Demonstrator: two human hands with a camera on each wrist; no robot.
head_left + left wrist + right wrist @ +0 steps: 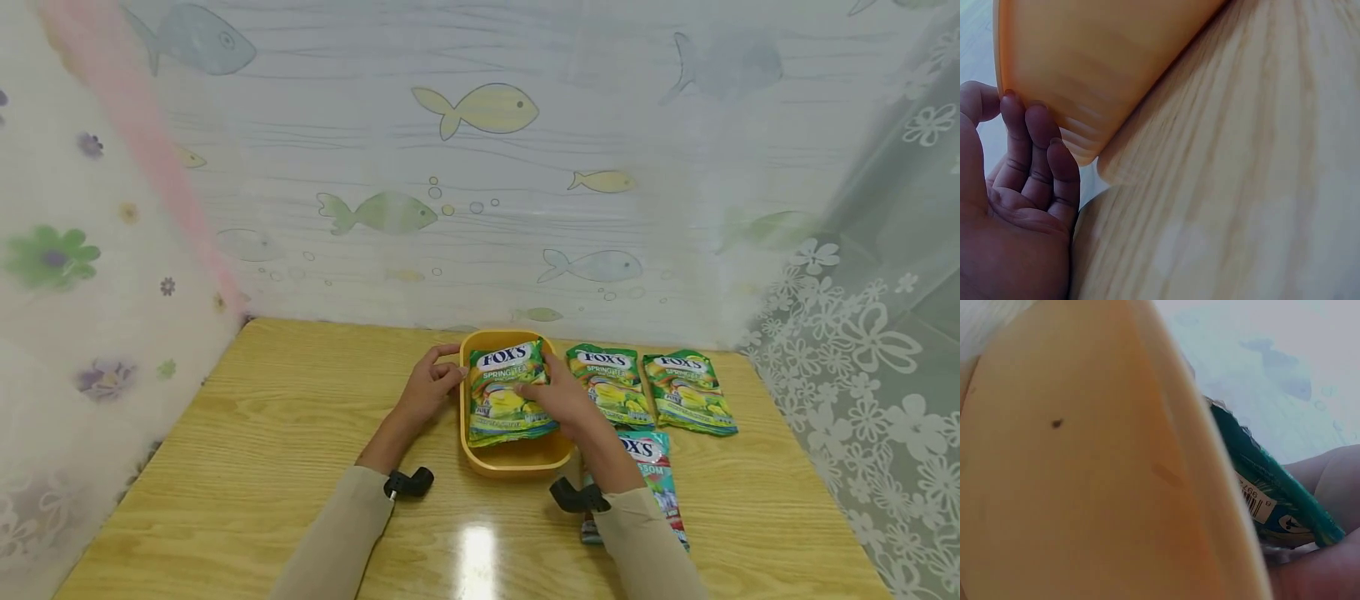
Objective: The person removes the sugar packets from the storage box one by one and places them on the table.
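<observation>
A green bag of Fox's Spring Tea candy (506,408) lies tilted in a yellow plastic container (517,472), its upper right corner above the rim. My right hand (558,396) grips the bag by its right side, thumb on the front. In the right wrist view, the bag's green back with a barcode (1257,503) shows beyond the container wall (1085,475). My left hand (431,385) pinches the container's left rim; in the left wrist view, its fingers (1038,128) touch the outer wall (1097,62), and the thumb is at the edge.
Two more green Spring Tea bags, a nearer one (609,387) and a farther one (690,393), lie right of the container. A teal and red Fox's bag (663,475) lies partly under my right forearm. The wooden table (300,417) meets a fish-patterned curtain (480,250) behind.
</observation>
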